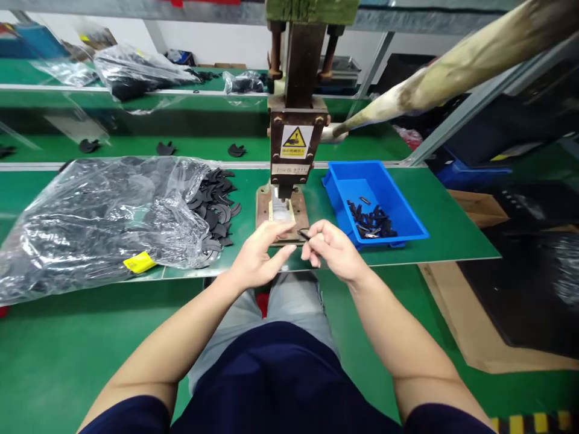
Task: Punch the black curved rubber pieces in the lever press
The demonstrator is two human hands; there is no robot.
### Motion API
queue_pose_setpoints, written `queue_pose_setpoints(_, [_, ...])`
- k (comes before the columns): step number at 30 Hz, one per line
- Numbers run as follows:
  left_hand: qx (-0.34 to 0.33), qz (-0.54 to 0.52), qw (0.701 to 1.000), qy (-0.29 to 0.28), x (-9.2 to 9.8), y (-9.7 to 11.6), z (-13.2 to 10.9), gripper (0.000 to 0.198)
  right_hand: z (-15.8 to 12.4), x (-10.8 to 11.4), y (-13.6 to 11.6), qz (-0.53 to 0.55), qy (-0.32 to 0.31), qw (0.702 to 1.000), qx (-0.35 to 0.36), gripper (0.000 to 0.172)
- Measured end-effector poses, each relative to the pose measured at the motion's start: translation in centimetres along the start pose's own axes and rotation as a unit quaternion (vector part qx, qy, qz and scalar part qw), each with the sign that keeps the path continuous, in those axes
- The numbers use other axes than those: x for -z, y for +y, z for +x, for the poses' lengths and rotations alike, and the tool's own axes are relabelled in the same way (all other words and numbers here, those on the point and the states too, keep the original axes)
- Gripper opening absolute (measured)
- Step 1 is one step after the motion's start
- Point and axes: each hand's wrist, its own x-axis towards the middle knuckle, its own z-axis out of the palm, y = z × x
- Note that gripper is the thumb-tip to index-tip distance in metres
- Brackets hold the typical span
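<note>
My right hand (329,247) pinches a small dark piece (304,234) between thumb and fingers, just in front of the press base (306,208). To its left, my left hand (266,252) has thumb and fingers apart, with nothing visible between them. Above both hands stands the hand press (293,144), its ram over a pale plate (281,210) on the base. A blue bin (377,181) right of the press holds small black pieces (371,222). Left of the press, curved black parts (218,208) spill from a clear plastic bag (108,211).
The long press lever (434,78) slants up to the right. Three curved black parts lie on the green shelf (203,144) behind. More plastic bags (140,66) sit at the back left. Cardboard (461,313) and dark bags stand right of the table.
</note>
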Motion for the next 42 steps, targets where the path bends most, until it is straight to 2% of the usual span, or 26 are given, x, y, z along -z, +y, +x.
queue_pose_setpoints(3, [0.02, -0.016, 0.999, -0.023, 0.3, 0.1, -1.0, 0.031, 0.2, -2.1, 1.0, 0.047, -0.026, 0.998, -0.019, 0.044])
queue_pose_setpoints(7, [0.043, -0.01, 0.999, -0.013, 0.9, 0.1, -2.2, 0.022, 0.6, -3.2, 2.3, 0.074, -0.016, 0.997, -0.013, 0.045])
queue_pose_setpoints(17, [0.026, -0.002, 1.0, -0.001, 0.9, 0.0, -3.1, 0.02, 1.0, -3.9, 3.4, 0.049, -0.004, 0.999, -0.009, 0.05])
queue_pose_setpoints(20, [0.018, 0.031, 0.999, 0.001, 1.2, -0.3, -2.8, 0.015, 1.1, -3.9, 3.7, 0.015, 0.005, 1.0, -0.005, 0.049])
queue_pose_setpoints(22, [0.009, 0.066, 0.998, -0.004, 1.6, -1.1, -2.1, 0.011, 1.4, -3.2, 3.3, -0.004, 0.011, 1.0, -0.002, 0.046])
queue_pose_setpoints(24, [0.006, 0.099, 0.995, 0.014, 2.2, -2.8, -0.8, 0.011, 2.2, -1.5, 2.0, -0.045, 0.052, 0.997, 0.027, 0.042])
queue_pose_setpoints(26, [0.013, 0.131, 0.99, 0.044, 2.8, -5.0, 1.1, 0.014, 3.5, 0.9, -0.9, -0.116, 0.15, 0.974, 0.123, 0.039])
queue_pose_setpoints(28, [0.024, 0.172, 0.984, 0.04, 3.1, -7.2, 3.1, 0.017, 5.0, 3.1, -5.1, -0.162, 0.264, 0.904, 0.295, 0.034])
queue_pose_setpoints(29, [0.027, 0.194, 0.98, 0.027, 3.2, -8.2, 4.1, 0.019, 5.7, 3.9, -7.5, -0.148, 0.282, 0.866, 0.384, 0.034])
queue_pose_setpoints(31, [0.03, 0.24, 0.97, -0.014, 3.0, -9.6, 5.6, 0.022, 6.8, 4.6, -12.3, -0.08, 0.242, 0.833, 0.492, 0.047])
queue_pose_setpoints(34, [0.021, 0.297, 0.951, -0.079, 2.5, -10.4, 6.9, 0.026, 7.4, 3.7, -17.2, -0.114, 0.163, 0.829, 0.523, 0.059])
queue_pose_setpoints(37, [0.006, 0.32, 0.94, -0.115, 2.2, -10.2, 7.3, 0.031, 7.4, 2.4, -18.2, -0.173, 0.146, 0.812, 0.539, 0.043])
queue_pose_setpoints(39, [0.004, 0.322, 0.939, -0.123, 2.2, -10.0, 7.5, 0.032, 6.9, 1.7, -17.1, -0.174, 0.155, 0.799, 0.554, 0.032])
queue_pose_setpoints(42, [0.006, 0.312, 0.941, -0.131, 2.4, -10.1, 7.6, 0.032, 5.4, 1.0, -14.1, -0.192, 0.179, 0.799, 0.541, 0.029])
